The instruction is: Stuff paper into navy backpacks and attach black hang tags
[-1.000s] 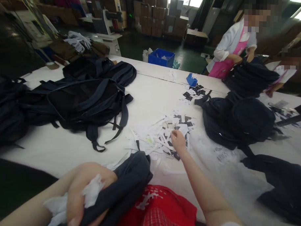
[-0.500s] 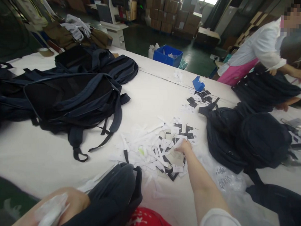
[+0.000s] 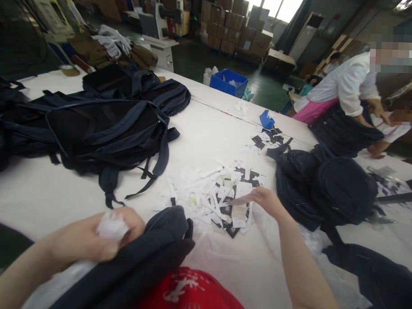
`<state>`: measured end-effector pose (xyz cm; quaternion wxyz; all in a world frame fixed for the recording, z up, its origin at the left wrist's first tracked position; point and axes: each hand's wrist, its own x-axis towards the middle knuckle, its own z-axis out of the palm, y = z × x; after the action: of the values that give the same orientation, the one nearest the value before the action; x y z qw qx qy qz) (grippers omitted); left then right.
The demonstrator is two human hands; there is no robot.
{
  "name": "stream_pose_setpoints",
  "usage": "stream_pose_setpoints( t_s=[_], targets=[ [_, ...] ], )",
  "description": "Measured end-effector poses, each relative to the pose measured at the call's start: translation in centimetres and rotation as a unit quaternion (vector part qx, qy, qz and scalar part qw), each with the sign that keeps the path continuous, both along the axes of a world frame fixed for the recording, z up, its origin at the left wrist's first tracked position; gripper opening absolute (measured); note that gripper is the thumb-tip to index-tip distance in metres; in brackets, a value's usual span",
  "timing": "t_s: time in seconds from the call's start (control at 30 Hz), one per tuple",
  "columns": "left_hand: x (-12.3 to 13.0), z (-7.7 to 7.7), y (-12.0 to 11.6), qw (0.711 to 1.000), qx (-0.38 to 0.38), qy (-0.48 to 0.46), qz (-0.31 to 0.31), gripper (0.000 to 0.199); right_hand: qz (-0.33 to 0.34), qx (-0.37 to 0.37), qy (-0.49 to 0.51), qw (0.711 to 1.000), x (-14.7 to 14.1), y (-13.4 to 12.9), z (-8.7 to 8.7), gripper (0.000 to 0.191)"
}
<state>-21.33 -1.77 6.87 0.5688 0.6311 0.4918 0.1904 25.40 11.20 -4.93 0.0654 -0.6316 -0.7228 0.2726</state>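
At the lower left, my left hand (image 3: pixel 84 240) is closed around a crumpled piece of thin white plastic (image 3: pixel 113 226). It rests against a dark navy backpack (image 3: pixel 138 260) that lies in front of me at the table's near edge. My right hand (image 3: pixel 269 201) pinches a thin paper slip (image 3: pixel 240 200) between thumb and fingers, just above the heap. Under it spreads a loose pile of white paper strips (image 3: pixel 186 217) mixed with black tags (image 3: pixel 233 230). My red apron (image 3: pixel 194 294) shows below the backpack.
Several navy backpacks (image 3: pixel 108 133) are heaped on the left of the white table (image 3: pixel 206 136). More dark bags (image 3: pixel 343 191) lie at the right. A small blue box (image 3: pixel 267 119) stands beyond the tags. Across the table a co-worker (image 3: pixel 347 83) handles stacked dark bags; a blue bin (image 3: pixel 228 83) stands behind.
My right hand has lifted from the pile and drawn slightly right, with a paper slip in its fingers. My left hand has risen and moved forward with the crumpled plastic. The co-worker's arms have shifted.
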Motion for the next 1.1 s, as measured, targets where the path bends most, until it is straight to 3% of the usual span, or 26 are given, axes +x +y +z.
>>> stream_pose_setpoints(
  t_s=[0.07,0.17,0.27,0.33,0.37,0.47,0.53,0.63,0.77,0.87,0.93,1.1],
  targets=[
    [1.2,3.1,1.3,0.999,0.009,0.016,-0.026,0.038,0.069,0.060,0.060,0.994,-0.9,-2.4,5.0,0.014],
    [4.7,6.3,3.3,0.982,0.176,0.047,-0.051,0.030,0.171,0.167,0.119,0.964,-2.6,-5.8,12.1,0.012],
    [9.3,7.1,3.9,0.953,0.268,0.076,-0.122,0.062,0.228,0.250,0.118,0.934,-4.3,-8.7,17.7,0.009],
    [12.2,6.7,3.4,0.937,0.301,0.100,-0.146,0.084,0.242,0.312,0.117,0.911,-5.3,-10.5,20.0,0.009],
    [13.4,6.4,3.0,0.930,0.320,0.107,-0.150,0.080,0.240,0.345,0.116,0.900,-5.6,-11.5,20.7,0.010],
    [15.7,5.0,1.8,0.912,0.370,0.121,-0.128,0.028,0.212,0.443,0.102,0.865,-6.6,-14.4,20.8,0.014],
    [16.1,4.1,1.2,0.914,0.382,0.104,-0.085,0.012,0.201,0.486,0.086,0.846,-7.3,-16.1,19.6,0.021],
    [15.7,3.1,0.9,0.934,0.358,0.005,-0.015,0.015,0.195,0.520,0.063,0.830,-8.8,-18.1,16.8,0.032],
    [15.3,2.3,0.7,0.956,0.262,-0.124,0.034,0.019,0.155,0.546,0.057,0.822,-10.7,-19.1,13.8,0.046],
    [15.4,1.8,0.4,0.963,0.197,-0.181,0.044,0.025,0.118,0.538,0.095,0.829,-11.0,-18.9,13.1,0.048],
    [15.5,1.4,0.3,0.960,0.197,-0.193,0.058,0.032,0.102,0.524,0.123,0.837,-10.8,-18.6,13.2,0.044],
    [15.5,0.8,0.1,0.955,0.206,-0.190,0.094,0.040,0.136,0.499,0.097,0.850,-10.5,-17.9,12.7,0.045]
  ],
)
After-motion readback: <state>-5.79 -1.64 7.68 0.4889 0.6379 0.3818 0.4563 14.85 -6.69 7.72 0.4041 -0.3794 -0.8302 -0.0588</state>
